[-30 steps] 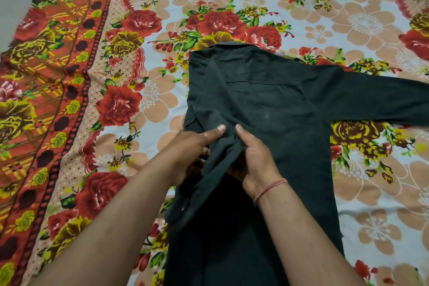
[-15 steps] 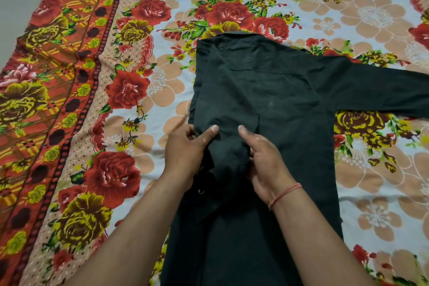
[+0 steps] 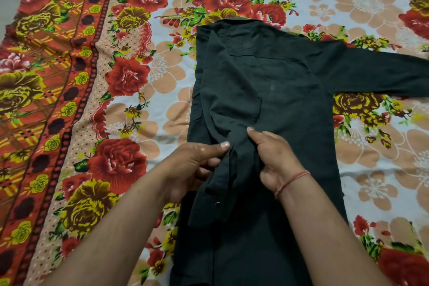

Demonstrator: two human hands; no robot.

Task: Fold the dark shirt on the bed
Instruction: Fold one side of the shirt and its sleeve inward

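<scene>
**Both your hands close on a folded sleeve at the middle of the dark shirt**

Your two bare forearms come in from the bottom edge and meet over the dark shirt (image 3: 267, 90), which lies flat on the bed's floral sheet (image 3: 144, 104), a little right of centre. Your left hand (image 3: 192, 167) pinches the folded-in sleeve (image 3: 229, 169) from its left side, thumb on top and fingers tucked under the cloth. Your right hand (image 3: 276, 158), with a red thread band (image 3: 291, 182) at the wrist, grips the same strip from the right, forefinger stretched forward along the fabric. The sleeve runs down between your hands toward you, a small round button (image 3: 217, 204) showing just below them. Beyond your fingers, the shirt's left side is folded over the body, its edge running straight up to the collar (image 3: 234, 21) at the far end. The other sleeve (image 3: 380, 76) lies spread out to the right, reaching the frame's edge. Red roses and peach blossoms cover the sheet around the shirt, and an orange patterned border (image 3: 39, 76) runs along the left.
</scene>
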